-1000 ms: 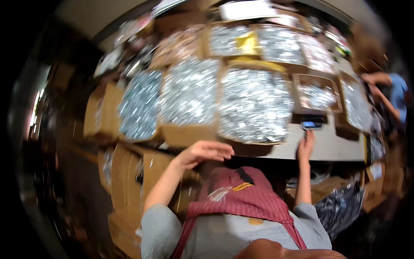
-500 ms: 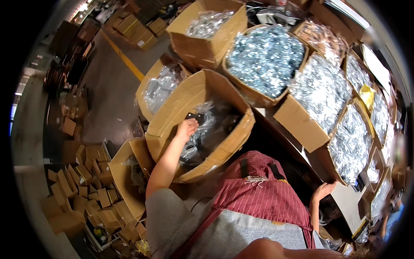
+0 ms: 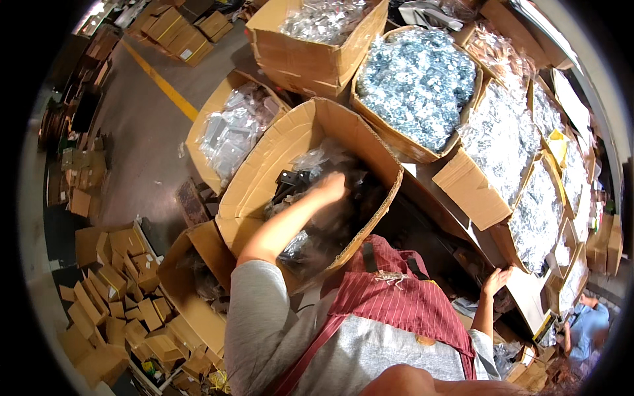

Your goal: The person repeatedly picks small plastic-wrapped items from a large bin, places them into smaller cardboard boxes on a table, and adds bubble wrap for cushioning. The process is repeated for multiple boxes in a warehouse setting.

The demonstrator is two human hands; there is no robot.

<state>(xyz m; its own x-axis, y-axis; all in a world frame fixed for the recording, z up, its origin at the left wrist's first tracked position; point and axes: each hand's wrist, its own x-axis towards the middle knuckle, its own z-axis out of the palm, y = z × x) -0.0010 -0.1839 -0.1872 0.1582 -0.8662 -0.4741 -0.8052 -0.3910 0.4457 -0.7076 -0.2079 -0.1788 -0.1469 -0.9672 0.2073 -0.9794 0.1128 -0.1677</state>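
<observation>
My left hand (image 3: 333,187) is down inside a large open cardboard box (image 3: 261,155), among black parts and clear plastic bags. Its fingers are blurred and partly hidden, so whether they grip anything does not show. Left of it, a black bracket-like piece with small holes (image 3: 288,177) sticks up from the bags. Crumpled clear plastic (image 3: 320,157) lies just beyond the hand. Off to the right, my right hand (image 3: 496,281) rests on the edge of a pale tabletop (image 3: 526,300), fingers stretched out and holding nothing.
Boxes of bagged shiny metal parts (image 3: 419,89) stand ahead and to the right. A box of bagged grey pieces (image 3: 231,129) adjoins at the left. Flattened and cut cardboard (image 3: 142,284) heaps at lower left. A person in blue (image 3: 588,327) is at far right.
My left hand has moved right and deeper into the box, away from the black piece. My right hand stays at the table edge. The view has shifted slightly.
</observation>
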